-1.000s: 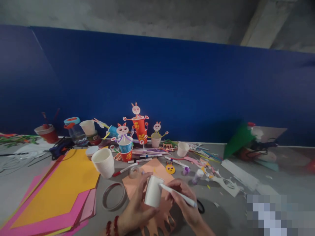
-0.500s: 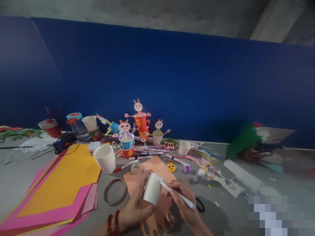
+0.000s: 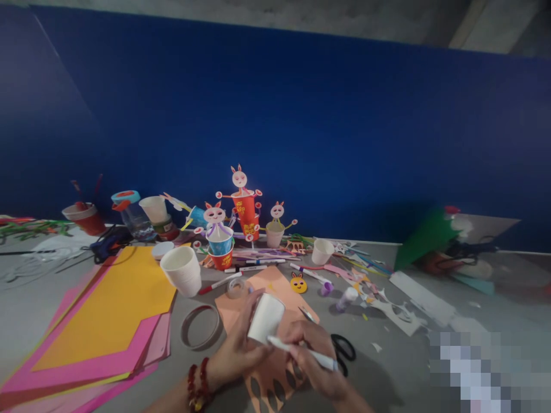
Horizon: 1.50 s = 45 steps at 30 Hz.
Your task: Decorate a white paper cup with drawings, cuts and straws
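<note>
My left hand (image 3: pixel 238 344) is wrapped round a white paper cup (image 3: pixel 267 316), which is tilted with its side facing me. Between the fingers of my right hand (image 3: pixel 316 358) is a white marker (image 3: pixel 303 351), its tip at the lower edge of the cup; whether it touches cannot be made out. Below both hands lies an orange sheet (image 3: pixel 267 278) with several leaf-shaped cut-outs at its near end. Black-handled scissors (image 3: pixel 344 349) lie partly under my right hand, their blades showing above it. Beyond is a yellow paper bunny face (image 3: pixel 298 283).
A tape roll (image 3: pixel 200 327) and a larger white cup (image 3: pixel 181 272) stand left of my hands. Coloured paper sheets (image 3: pixel 103 310) cover the left side. Bunny-faced cup figures (image 3: pixel 221 244) stand behind. A glue stick (image 3: pixel 346 299) and paper scraps (image 3: pixel 402 315) lie right.
The marker has moved down from the cup's upper right side to its lower edge, along with my right hand. More of the scissors shows now. The whole view has shifted slightly.
</note>
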{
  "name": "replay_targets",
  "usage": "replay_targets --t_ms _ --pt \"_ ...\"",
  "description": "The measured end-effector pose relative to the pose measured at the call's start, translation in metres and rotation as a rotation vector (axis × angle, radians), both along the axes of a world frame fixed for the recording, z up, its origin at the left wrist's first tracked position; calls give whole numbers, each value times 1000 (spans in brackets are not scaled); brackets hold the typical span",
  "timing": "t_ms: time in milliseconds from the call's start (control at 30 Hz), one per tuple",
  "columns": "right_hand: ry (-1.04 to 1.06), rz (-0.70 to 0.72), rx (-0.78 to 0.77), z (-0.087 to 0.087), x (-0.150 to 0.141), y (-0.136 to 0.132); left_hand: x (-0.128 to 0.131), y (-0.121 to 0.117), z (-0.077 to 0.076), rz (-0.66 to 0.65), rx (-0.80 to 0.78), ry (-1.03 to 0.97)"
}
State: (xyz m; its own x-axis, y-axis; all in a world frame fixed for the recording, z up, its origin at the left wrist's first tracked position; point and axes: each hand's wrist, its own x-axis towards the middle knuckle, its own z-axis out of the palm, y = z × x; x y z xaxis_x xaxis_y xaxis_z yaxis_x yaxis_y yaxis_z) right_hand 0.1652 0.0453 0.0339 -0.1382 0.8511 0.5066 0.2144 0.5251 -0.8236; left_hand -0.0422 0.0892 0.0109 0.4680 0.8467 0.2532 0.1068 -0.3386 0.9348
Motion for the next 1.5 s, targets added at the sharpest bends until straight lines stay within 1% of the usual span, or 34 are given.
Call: replay_targets --t_ms 67,133,233,300,433,500,600,733,767,900,933,1033,1100,1200,1233,1267,1367,1400,1433,1500 --pt "-29 51 27 2 -2 -3 0 1 -1 -15 27 17" --pt "-10 41 43 3 -2 -3 0 1 -2 -28 38 33" --pt "81 19 21 3 1 1 2 0 0 -47 29 34" --pt "99 17 18 4 2 2 2 0 2 -56 22 27" --pt "-56 4 151 9 3 2 2 0 3 -64 7 16" --pt "-50 -47 182 10 3 4 2 1 1 -54 -6 -1" --pt "27 -118 140 9 3 5 2 1 -1 -36 -20 -19" --pt "-17 -36 163 5 2 5 3 0 2 -59 -24 -25" --pt "-21 -33 162 4 2 5 3 -1 3 -63 -30 -27" --pt "77 -162 63 2 3 7 4 -2 4 -59 -82 -31" --pt "81 -166 61 3 3 7 5 -2 3 -52 -93 -31" --pt "17 -68 128 5 1 5 5 -3 4 -48 -90 -41" --pt "-4 -50 149 5 1 5 5 -3 7 -65 -94 -56" --pt "55 -184 101 1 3 7 6 -5 12 -77 -148 -78" --pt "65 -208 95 0 4 7 6 -6 13 -78 -167 -84" --pt "63 -202 100 -1 5 8 6 -6 14 -82 -176 -88" --pt "12 -89 143 -3 5 7 7 -6 16 -107 -154 -89" --pt "6 -80 147 -3 5 7 7 -6 16 -112 -147 -93" --pt "11 -98 141 -3 5 8 7 -6 15 -114 -151 -99" --pt "45 -182 119 -3 5 8 7 -6 15 -107 -188 -110"
